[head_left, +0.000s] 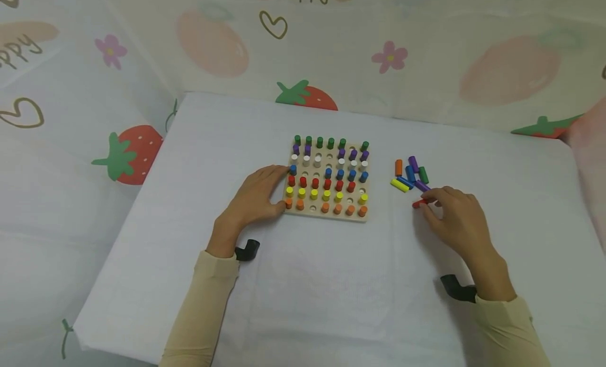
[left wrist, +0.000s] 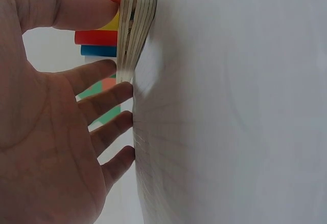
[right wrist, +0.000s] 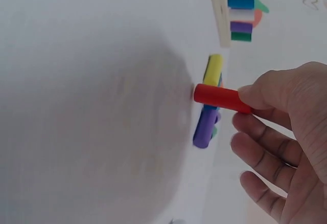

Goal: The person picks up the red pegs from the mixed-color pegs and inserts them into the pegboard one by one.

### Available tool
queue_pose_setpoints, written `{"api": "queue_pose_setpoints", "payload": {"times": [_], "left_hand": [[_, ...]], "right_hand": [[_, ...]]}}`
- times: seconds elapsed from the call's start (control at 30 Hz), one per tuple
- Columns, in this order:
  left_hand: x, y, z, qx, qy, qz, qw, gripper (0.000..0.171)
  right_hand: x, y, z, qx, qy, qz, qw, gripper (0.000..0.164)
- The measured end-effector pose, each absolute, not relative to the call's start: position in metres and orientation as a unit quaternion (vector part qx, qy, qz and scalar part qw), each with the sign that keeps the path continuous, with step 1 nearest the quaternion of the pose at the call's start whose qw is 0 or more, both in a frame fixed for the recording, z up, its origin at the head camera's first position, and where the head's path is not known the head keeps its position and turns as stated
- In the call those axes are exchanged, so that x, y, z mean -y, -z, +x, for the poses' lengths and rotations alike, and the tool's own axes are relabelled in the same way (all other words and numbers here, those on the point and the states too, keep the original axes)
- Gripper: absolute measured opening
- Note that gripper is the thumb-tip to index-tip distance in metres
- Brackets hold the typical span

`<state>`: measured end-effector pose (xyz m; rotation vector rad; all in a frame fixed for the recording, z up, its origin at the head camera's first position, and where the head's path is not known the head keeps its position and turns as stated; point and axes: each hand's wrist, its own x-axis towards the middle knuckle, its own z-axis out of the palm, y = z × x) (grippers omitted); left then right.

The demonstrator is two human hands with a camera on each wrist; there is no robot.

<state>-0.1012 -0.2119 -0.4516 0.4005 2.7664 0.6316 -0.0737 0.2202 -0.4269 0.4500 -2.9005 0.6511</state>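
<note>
A square wooden pegboard (head_left: 326,217) holds rows of green, purple, white, blue, red, yellow and orange pegs, with several bare holes among them. My left hand (head_left: 254,196) rests at the board's left edge, thumb near the front corner and fingers spread; in the left wrist view the thumb (left wrist: 87,6) lies by an orange peg. To the right of the board, my right hand (head_left: 456,217) pinches a red peg (right wrist: 219,97) by one end between thumb and fingertips. Close by lie loose pegs, among them a yellow peg (head_left: 400,185) and a purple peg (right wrist: 205,128).
The loose pile also has an orange peg (head_left: 399,167), a green peg (head_left: 423,174), blue pegs and another purple one. A white cloth (head_left: 303,283) covers the table. Behind it hangs a patterned curtain (head_left: 331,51) with strawberries and flowers.
</note>
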Motion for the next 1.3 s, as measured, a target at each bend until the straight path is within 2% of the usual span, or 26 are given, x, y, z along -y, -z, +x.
{"api": "queue_pose_setpoints", "payload": {"times": [0.43,0.9,1.3], "left_hand": [[0.213,0.452,-0.098,-0.955,-0.225,0.137,0.138,0.085],[0.216,0.453,-0.099,-0.954,-0.233,0.129,0.135,0.085],[0.212,0.453,-0.100,-0.956,-0.221,0.139,0.130,0.084]], "right_hand": [[-0.201,0.423,-0.076,0.957,-0.213,0.179,0.076,0.019],[-0.171,0.421,-0.091,0.950,-0.221,0.216,0.045,0.016],[-0.153,0.421,-0.098,0.942,-0.219,0.248,0.057,0.015]]}}
